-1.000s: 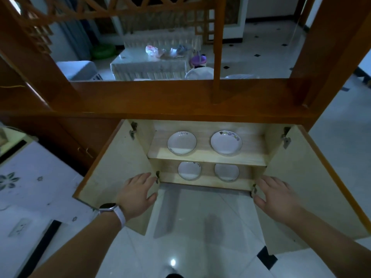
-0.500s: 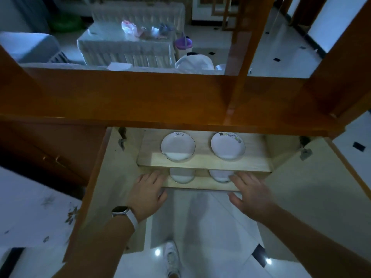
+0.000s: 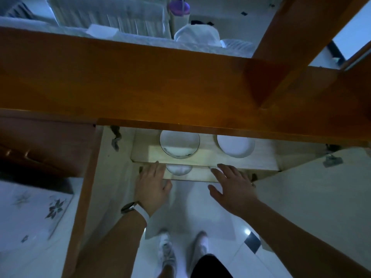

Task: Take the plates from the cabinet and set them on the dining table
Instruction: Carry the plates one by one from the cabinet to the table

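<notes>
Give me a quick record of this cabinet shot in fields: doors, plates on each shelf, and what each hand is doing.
cabinet doors: both swung open
upper shelf: left plate and right plate, side by side, apart
lower shelf: one plate partly visible; anything further right is hidden by the hand
left hand: open, empty, fingers at the shelf's front edge
right hand: open, empty, fingers spread at the shelf's front edge
plates held: none yet

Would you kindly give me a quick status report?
Left hand and right hand open, empty. Plates on cabinet shelves, untouched. Doors open, nothing blocking.
</notes>
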